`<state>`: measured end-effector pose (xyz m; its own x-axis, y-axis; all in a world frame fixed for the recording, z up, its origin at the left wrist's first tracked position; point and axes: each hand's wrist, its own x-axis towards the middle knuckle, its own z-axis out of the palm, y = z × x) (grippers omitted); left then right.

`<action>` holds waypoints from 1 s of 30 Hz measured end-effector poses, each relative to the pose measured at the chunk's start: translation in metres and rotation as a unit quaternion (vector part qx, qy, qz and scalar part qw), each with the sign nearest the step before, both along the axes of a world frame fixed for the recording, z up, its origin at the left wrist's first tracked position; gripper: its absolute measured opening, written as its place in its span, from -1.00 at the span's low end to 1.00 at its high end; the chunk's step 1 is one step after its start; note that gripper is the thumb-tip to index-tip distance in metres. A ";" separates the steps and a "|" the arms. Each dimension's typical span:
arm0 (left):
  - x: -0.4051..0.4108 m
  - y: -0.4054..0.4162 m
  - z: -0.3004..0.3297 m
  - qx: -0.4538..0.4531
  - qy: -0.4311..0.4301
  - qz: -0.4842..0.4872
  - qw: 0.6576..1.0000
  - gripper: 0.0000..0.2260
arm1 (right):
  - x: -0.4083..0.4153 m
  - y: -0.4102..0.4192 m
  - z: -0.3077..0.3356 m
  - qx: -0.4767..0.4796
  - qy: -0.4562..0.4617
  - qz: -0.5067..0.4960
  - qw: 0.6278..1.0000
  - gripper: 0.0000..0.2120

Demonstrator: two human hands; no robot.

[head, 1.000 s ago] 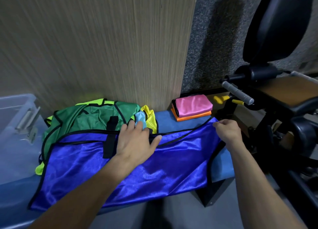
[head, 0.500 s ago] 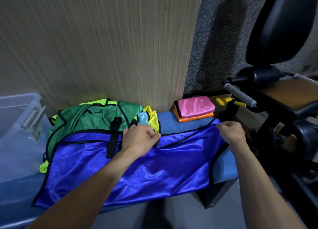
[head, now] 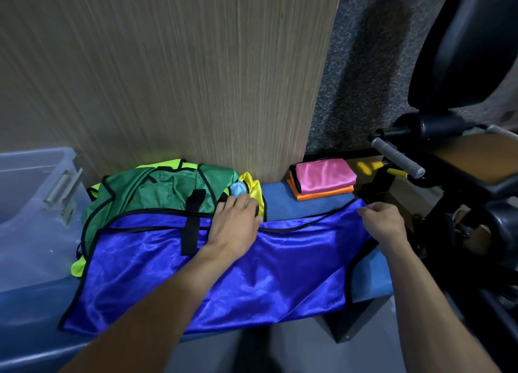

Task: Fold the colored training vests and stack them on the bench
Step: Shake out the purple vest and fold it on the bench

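Observation:
A shiny blue vest (head: 229, 274) with black trim lies spread flat across the blue padded bench (head: 280, 204). My left hand (head: 235, 224) rests on its upper edge near the middle, fingers extended over the trim. My right hand (head: 384, 224) pinches the vest's far right corner. Behind the blue vest lies a loose heap of vests: a green one (head: 157, 193) on top, with yellow (head: 253, 187), light blue (head: 238, 189) and neon yellow-green showing. At the bench's back right sit two folded vests, pink (head: 325, 173) stacked on orange (head: 322, 194).
A clear plastic storage bin (head: 30, 193) stands at the left end of the bench. A wood-grain panel (head: 182, 78) rises right behind the bench. Black gym equipment with a grey-grip handle (head: 398, 158) and yellow knobs crowds the right side.
My left hand went from flat to curled on the vest's top edge, and now lies with fingers extended again. My right hand has kept hold of the right corner.

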<state>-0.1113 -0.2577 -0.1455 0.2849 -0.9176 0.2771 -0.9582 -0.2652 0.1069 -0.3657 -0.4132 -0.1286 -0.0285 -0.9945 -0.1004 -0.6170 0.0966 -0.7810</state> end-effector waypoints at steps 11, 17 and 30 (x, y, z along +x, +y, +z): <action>0.021 0.135 0.052 0.270 -0.020 0.026 0.962 -0.62 | 0.012 0.009 0.004 -0.041 0.026 0.020 0.999 -0.87; 0.035 0.145 0.043 0.172 0.010 0.018 0.985 -0.48 | 0.022 0.018 0.012 -0.051 0.032 0.014 0.998 -0.86; 0.089 0.089 0.009 -0.124 0.005 -0.047 0.991 -0.82 | 0.026 0.036 0.054 -0.032 -0.147 -0.018 0.988 -0.90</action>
<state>-0.0226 -0.1682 -0.1365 0.2050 -0.8438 0.4960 -0.9761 -0.1390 0.1670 -0.3401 -0.3776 -0.0748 -0.0433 -0.9980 -0.0471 -0.3594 0.0596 -0.9313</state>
